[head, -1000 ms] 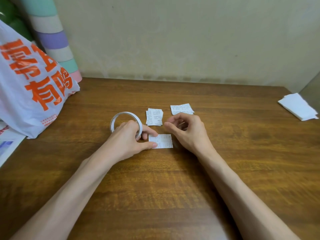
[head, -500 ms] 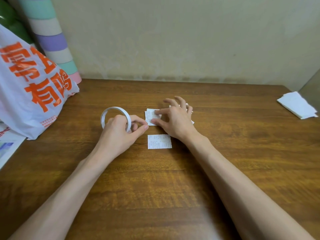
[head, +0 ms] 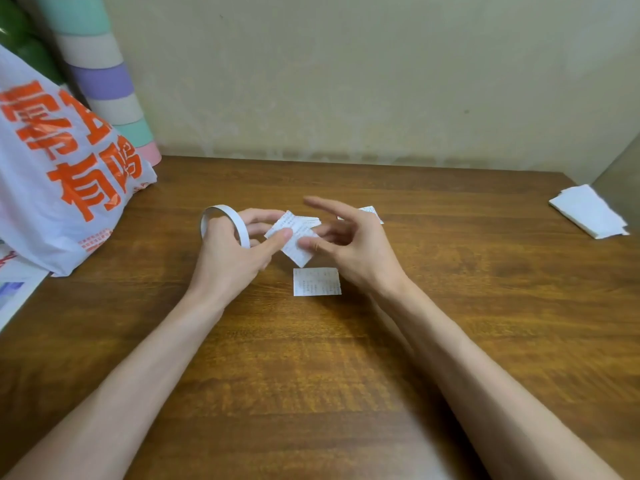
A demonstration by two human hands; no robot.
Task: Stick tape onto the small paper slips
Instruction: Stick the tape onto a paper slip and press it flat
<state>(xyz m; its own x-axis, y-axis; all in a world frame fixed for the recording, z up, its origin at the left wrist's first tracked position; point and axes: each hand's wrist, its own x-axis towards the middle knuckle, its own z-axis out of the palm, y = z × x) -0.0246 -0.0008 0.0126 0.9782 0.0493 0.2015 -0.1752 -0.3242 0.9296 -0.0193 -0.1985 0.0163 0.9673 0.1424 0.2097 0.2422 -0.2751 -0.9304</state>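
spanning the view, a wooden table [head: 450, 306]; the left hand [head: 228, 258] grips a tape roll [head: 225, 225], thumb pinching a raised paper slip [head: 298, 242]; the right hand [head: 349, 244], index lifted, pinches its other edge; another slip [head: 317, 281] lies flat beneath.

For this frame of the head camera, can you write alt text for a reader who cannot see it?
Two bare hands hold a printed paper slip above a wooden table: the left hand, with a white tape roll looped over its fingers, pinches one edge, the right hand the other. Another slip lies flat just below, nearer the camera.
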